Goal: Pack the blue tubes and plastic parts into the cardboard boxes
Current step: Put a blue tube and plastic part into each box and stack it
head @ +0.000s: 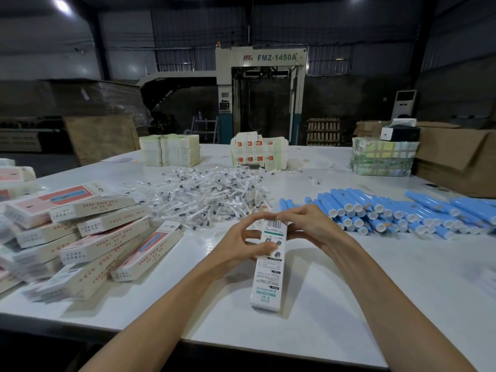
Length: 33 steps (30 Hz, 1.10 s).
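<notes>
A long white printed cardboard box [267, 275] stands tilted on the white table [349, 304], its far end raised. My left hand [241, 242] grips its upper left side, thumb across the printed face. My right hand [306, 224] holds the upper right side, with fingertips at the top flap by the barcode. Both index fingers meet at that top end. Blue tubes with white caps [389, 213] lie piled to the right. Beyond the hands sits a heap of small clear-wrapped plastic parts [209, 194].
Several closed boxes with pink and blue print [88, 237] are stacked at the left. Bundles of flat box blanks [170, 150] [259, 151] [383, 157] stand at the table's far side. A big brown carton [461, 162] fills the far right corner. A large machine stands behind.
</notes>
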{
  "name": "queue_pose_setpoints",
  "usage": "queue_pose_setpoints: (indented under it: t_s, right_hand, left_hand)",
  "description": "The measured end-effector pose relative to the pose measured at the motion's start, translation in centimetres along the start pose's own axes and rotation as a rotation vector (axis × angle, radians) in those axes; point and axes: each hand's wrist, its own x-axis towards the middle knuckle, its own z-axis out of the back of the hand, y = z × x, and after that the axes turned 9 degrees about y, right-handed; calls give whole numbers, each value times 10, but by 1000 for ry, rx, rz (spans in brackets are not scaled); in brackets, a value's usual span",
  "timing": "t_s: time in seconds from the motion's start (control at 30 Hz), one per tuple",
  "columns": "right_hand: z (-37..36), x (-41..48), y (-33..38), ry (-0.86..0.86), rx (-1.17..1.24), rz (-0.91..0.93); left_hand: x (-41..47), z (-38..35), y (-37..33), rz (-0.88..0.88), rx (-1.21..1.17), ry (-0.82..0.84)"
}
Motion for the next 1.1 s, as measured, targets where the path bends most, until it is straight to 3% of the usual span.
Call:
queue_pose_setpoints:
  t_s: [0.2, 0.43, 0.6, 0.9, 1.1]
  right_hand:
    - [-11, 3, -4, -69, 81, 206]
    - [-22, 6, -3, -229, -61, 397]
    - [-19, 4, -3, -222, -77, 422]
    - [-20, 3, -9, -226, -65, 442]
    - [-22, 5, -10, -216, -88, 451]
  left_hand:
    - [6, 0, -4, -47, 15, -111]
    - [12, 3, -10, -93, -19, -166]
    - [19, 1, -14, -126, 118, -226]
    - [19, 6, -15, -77, 31, -168]
    - [20, 4, -13, -102, 18, -224]
